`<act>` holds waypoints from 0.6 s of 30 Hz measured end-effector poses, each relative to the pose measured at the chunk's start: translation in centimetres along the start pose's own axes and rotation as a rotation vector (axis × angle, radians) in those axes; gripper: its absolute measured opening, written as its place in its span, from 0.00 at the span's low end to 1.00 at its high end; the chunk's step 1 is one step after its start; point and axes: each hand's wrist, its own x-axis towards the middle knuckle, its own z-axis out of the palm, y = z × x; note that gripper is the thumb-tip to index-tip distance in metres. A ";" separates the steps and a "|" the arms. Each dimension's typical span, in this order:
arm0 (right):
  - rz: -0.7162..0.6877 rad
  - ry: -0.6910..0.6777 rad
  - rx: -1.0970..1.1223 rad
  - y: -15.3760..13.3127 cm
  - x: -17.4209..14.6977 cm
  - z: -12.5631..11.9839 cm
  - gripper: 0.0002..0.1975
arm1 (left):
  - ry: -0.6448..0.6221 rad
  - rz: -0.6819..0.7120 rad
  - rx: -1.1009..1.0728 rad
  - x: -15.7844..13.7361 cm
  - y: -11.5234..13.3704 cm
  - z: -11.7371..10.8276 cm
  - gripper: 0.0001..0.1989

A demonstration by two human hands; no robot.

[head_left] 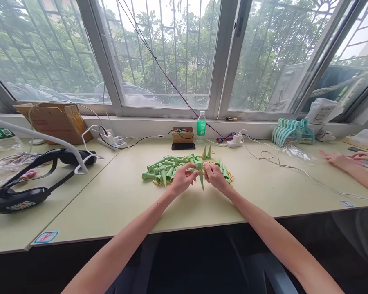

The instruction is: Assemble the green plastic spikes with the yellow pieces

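Observation:
My left hand (183, 179) pinches a pale green plastic spike (202, 181) by its wide end, and the tip points down above the table. Close beside that end, my right hand (215, 176) has its thumb and finger pressed together; whatever they hold is hidden. Behind both hands lies a heap of similar green spikes (162, 168), most on their sides. Two green cones (206, 152) stand upright at the back of the heap. Small yellow pieces (231, 177) lie around and under the heap, mostly to the right.
At the back stand a small cardboard box (187, 136), a phone (183, 146) and a green bottle (201, 126). A black headset (43, 175) lies left. White cables (294, 167) cross the right side, near teal hangers (290, 131) and another person's hand (340, 160).

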 end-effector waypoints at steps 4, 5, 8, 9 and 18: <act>-0.004 0.001 -0.021 -0.1 0.1 0.1 0.27 | 0.036 0.033 0.072 -0.1 -0.1 0.0 0.17; -0.005 0.005 -0.026 -0.1 0.1 0.1 0.27 | 0.046 0.036 0.081 -0.1 -0.2 0.0 0.17; -0.008 0.033 -0.034 -0.2 0.2 0.2 0.28 | 0.061 0.034 0.052 0.1 -0.1 0.2 0.19; -0.008 0.044 -0.036 -0.1 0.2 0.3 0.28 | 0.060 0.029 0.028 0.1 -0.1 0.3 0.21; -0.043 0.064 -0.016 0.0 0.4 0.1 0.24 | 0.035 -0.200 -0.268 0.5 0.2 0.4 0.26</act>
